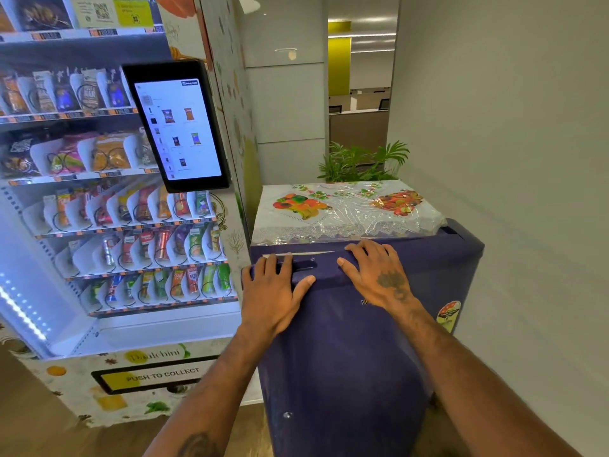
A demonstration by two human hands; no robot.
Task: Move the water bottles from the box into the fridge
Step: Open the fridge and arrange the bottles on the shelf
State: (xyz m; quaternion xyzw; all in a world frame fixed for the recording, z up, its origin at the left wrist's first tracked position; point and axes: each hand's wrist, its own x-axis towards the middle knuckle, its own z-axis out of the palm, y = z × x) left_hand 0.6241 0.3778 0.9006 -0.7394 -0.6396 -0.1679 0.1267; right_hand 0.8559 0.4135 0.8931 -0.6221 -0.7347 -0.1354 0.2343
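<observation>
A small dark blue fridge [349,351] stands in front of me with its door closed or nearly so; a thin pale strip shows along the door's top edge. My left hand [275,291] lies flat on the door's upper left, its fingers across the recessed handle [304,266] and its thumb spread to the right. My right hand [375,272] rests flat on the door's upper edge, fingers straight and pointing left. Neither hand holds anything. No water bottles and no box are in view.
A plastic-covered cloth with a fruit print [346,209] covers the fridge top. A snack vending machine [108,225] with a touch screen [179,127] stands close on the left. A grey wall [510,159] runs along the right, with green plants [359,163] behind the fridge.
</observation>
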